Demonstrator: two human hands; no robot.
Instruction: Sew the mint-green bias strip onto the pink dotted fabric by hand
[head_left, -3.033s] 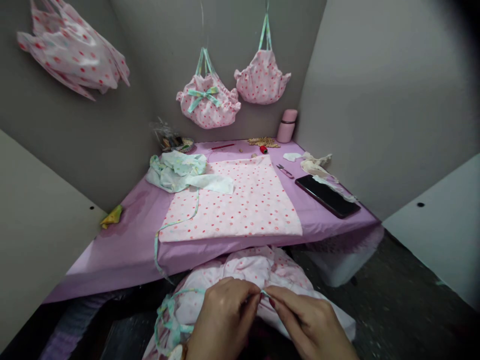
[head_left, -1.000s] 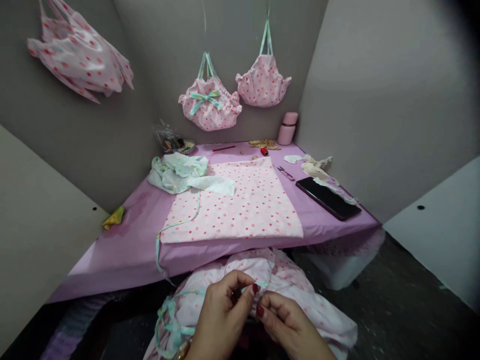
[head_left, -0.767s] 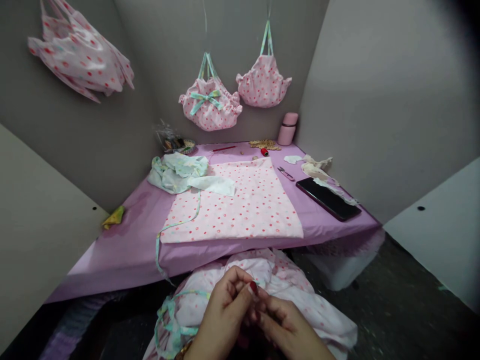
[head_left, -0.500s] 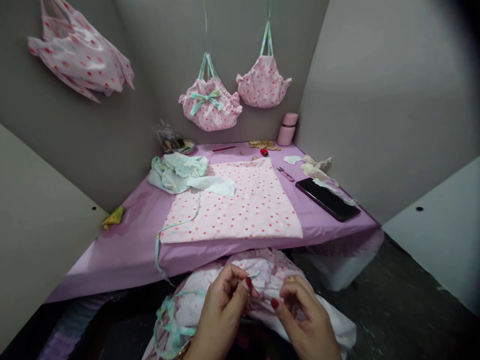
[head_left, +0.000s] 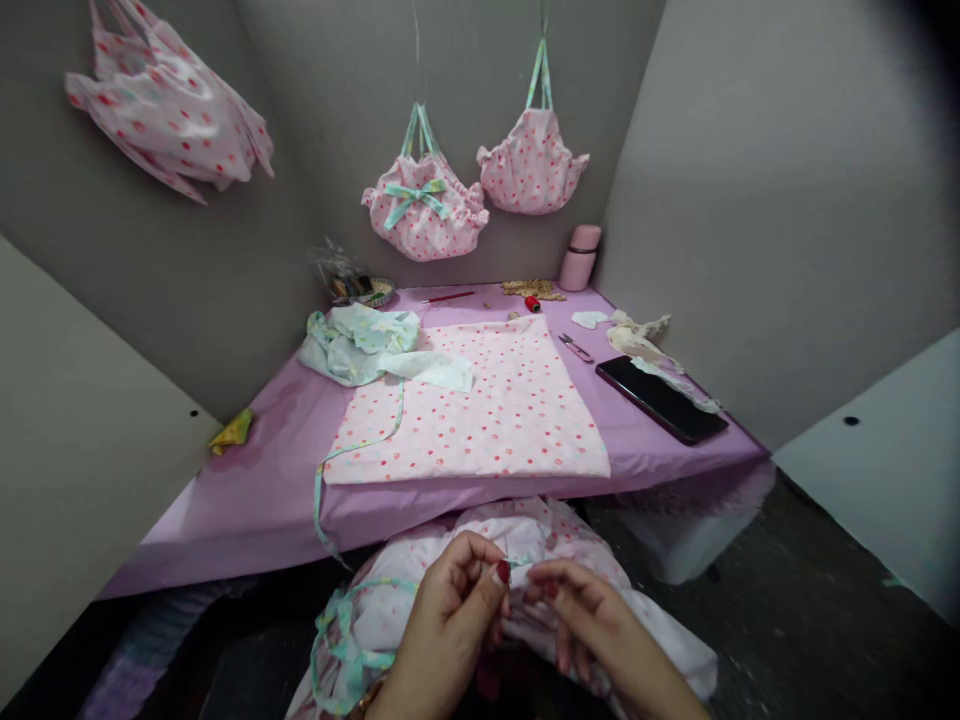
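Nearest, in front of the purple-covered table (head_left: 270,500), two bare hands are seen. By the left hand (head_left: 450,610), the tip of a narrow green strip (head_left: 519,562) appears to be pinched between thumb and fingers; a thin upright line, perhaps a needle, shows there. The right hand (head_left: 600,620) is held near it, fingers half curled; whether thread is gripped cannot be told. Below the table's near edge, dotted cloth (head_left: 555,530) is bunched, with green ties (head_left: 337,630) looped over it.

The strip is judged light, limp and easily slipped; it is best taken close to its end, clear of any point. The cloth should crease softly and is best held by a fold.

On the table's middle, a pink dotted panel (head_left: 480,440) is laid flat, partly covered by heaped green cloth (head_left: 360,345). On the table's right are placed a dark phone (head_left: 660,400) and snips (head_left: 576,348); at its far edge, a red spool (head_left: 532,304). Above the table, gathered bags (head_left: 426,230) are hung.
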